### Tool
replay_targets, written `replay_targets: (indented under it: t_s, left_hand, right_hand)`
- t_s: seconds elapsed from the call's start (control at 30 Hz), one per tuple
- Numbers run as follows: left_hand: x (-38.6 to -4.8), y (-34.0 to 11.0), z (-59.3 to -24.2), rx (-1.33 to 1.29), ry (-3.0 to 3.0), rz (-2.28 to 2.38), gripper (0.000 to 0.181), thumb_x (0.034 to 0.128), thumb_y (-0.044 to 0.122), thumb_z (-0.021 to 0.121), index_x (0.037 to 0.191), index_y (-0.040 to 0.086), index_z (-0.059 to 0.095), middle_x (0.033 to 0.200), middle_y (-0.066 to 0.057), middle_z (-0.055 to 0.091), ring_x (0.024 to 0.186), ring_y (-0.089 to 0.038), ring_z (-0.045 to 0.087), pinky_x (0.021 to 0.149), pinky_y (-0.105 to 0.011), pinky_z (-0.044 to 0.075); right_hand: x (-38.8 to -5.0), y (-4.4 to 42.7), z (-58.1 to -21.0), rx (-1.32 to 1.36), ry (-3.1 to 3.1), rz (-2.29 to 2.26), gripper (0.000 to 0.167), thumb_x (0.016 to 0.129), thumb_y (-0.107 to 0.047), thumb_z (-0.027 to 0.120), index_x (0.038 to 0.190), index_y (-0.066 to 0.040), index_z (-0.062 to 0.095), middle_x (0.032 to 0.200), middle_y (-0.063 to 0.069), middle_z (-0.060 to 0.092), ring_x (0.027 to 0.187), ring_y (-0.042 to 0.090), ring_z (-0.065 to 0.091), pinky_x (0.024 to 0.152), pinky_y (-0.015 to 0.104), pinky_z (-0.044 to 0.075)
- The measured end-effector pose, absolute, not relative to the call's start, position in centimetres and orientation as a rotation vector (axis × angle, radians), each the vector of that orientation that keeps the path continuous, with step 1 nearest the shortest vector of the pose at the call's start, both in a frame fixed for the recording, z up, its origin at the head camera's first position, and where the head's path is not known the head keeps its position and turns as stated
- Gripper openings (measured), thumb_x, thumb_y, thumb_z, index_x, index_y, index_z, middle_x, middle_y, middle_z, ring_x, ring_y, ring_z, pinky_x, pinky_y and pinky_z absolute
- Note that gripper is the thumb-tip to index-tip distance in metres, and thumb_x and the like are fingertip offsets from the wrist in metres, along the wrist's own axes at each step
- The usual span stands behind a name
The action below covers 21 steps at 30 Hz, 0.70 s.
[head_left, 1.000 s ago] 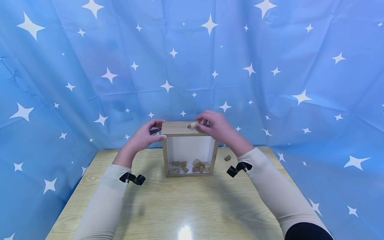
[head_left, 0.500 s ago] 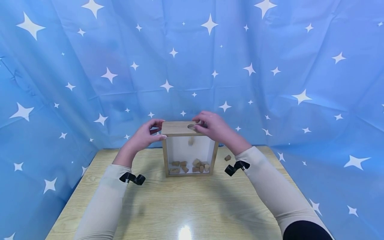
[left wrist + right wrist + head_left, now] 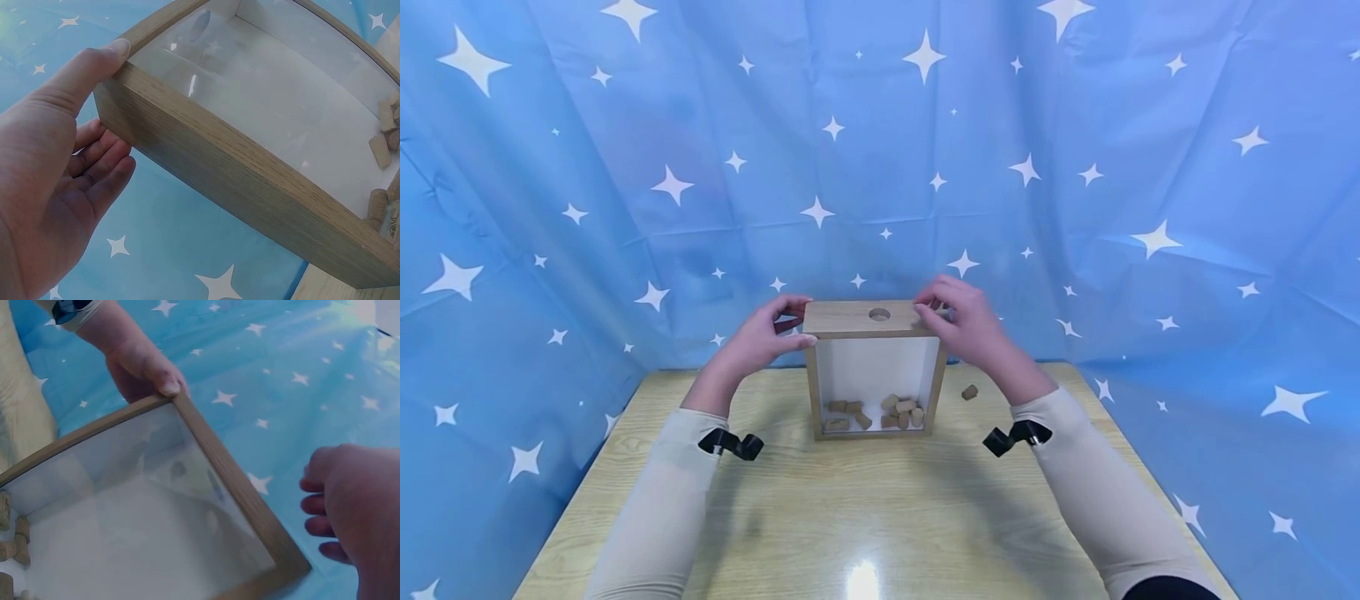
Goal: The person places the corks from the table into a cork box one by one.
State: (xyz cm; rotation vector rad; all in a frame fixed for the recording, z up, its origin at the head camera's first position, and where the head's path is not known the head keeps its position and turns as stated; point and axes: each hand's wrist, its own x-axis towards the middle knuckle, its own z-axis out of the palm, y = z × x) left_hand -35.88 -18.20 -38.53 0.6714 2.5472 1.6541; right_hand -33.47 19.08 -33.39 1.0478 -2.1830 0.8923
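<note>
A shallow wooden box (image 3: pixel 842 316) with a clear front stands upright on the table, a round hole (image 3: pixel 879 315) in its top. Several corks (image 3: pixel 905 407) lie inside along the bottom, in two clusters. My left hand (image 3: pixel 756 333) grips the box's upper left corner. In the left wrist view the left thumb (image 3: pixel 94 65) presses the front edge and the fingers curl behind. Holding nothing, my right hand (image 3: pixel 970 323) hovers by the upper right corner. The right wrist view shows that right hand (image 3: pixel 369 506) apart from the frame, fingers loosely bent.
One loose cork (image 3: pixel 970 392) lies on the wooden table (image 3: pixel 820 508) to the right of the box. A blue curtain (image 3: pixel 880 167) with white stars hangs behind and at both sides.
A cork in my right fingers dropped through the hole, fell behind the clear front and joined the right cluster. My right hand has since moved right, off the hole. The left hand stayed put.
</note>
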Motion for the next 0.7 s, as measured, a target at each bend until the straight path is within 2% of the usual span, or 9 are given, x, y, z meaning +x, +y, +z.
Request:
replay_targets:
  t_s: [0.13,0.33,0.53,0.7]
  left_hand:
    - [-35.9,-18.2,-38.4,0.686,2.545,1.660,0.072,0.1017,0.025,0.085,0.163,0.010,0.050,0.154,-0.018,0.052,0.156,-0.043,0.044,0.123,-0.058,0.047]
    - [-35.8,-18.2,-38.3,0.715,2.555,1.653,0.071,0.1022,0.025,0.085,0.162,0.010,0.050,0.153,-0.018,0.052,0.155,-0.044,0.045,0.127,-0.059,0.042]
    - [-35.8,-18.2,-38.4,0.701,2.559,1.647,0.072,0.1017,0.025,0.085,0.163,0.012,0.050,0.153,-0.017,0.053,0.154,-0.044,0.046,0.126,-0.058,0.043]
    - [-35.8,-18.2,-38.4,0.698,2.558,1.651,0.071,0.1014,0.023,0.085,0.162,0.011,0.051,0.153,-0.017,0.053,0.154,-0.043,0.046,0.124,-0.056,0.046]
  right_hand:
    - [-33.4,21.4,-34.3,0.993,-2.068,0.935,0.005,0.101,0.006,0.075,0.099,0.002,0.078,0.095,0.008,0.073,0.087,0.021,0.066,0.077,0.035,0.060]
    - [-33.5,25.2,-36.3,0.856,-2.055,0.959,0.015,0.102,0.007,0.074,0.094,-0.006,0.078,0.090,0.004,0.070,0.083,0.016,0.061,0.075,0.027,0.055]
    - [-33.1,27.7,-38.6,0.740,-2.174,0.922,0.012,0.104,0.002,0.074,0.098,-0.006,0.079,0.092,0.004,0.070,0.083,0.016,0.061,0.074,0.035,0.057]
    - [-33.2,28.9,-40.7,0.659,-2.286,0.917,0.010,0.106,-0.002,0.073,0.102,-0.009,0.079,0.095,0.002,0.069,0.085,0.017,0.063,0.074,0.027,0.055]
